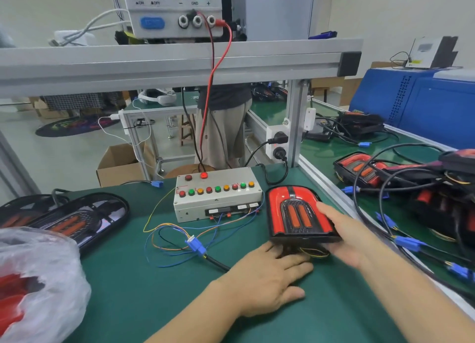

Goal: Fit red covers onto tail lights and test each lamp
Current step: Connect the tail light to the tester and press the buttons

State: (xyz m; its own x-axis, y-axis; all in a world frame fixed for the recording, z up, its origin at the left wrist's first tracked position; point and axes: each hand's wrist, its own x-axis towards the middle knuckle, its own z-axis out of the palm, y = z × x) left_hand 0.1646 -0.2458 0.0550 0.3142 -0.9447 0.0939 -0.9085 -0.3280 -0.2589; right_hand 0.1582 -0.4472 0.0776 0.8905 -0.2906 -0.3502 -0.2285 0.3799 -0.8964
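A tail light (299, 213) with its red cover (276, 201) fitted lies on the green worktop (159, 291), just right of a grey test box (218, 201) studded with red, green and amber buttons. The lamp's near end is lifted slightly off the mat, and yellow wires show beneath it.

The right hand (344, 236) holds the lamp along its right side and near corner: the fingers lie fairly straight against the black housing, and the thumb is hidden, so the grip looks open rather than wrapped round. The left hand (267, 278) rests palm down on the mat just in front of the lamp, fingers relaxed and spread, fingertips reaching under the near edge by the wires; it clasps nothing that can be seen.

A blue connector (196, 246) lies on the mat left of the hands, joined to thin coloured wires running to the test box and to a black cable. At far left lie uncovered tail lights (77, 219) with dark housings, and beside them a clear plastic bag (38, 278) with red parts inside. More covered lamps and cables are piled on the adjoining worktop to the right. A power supply (174, 8) sits on the aluminium shelf above, a green light showing.
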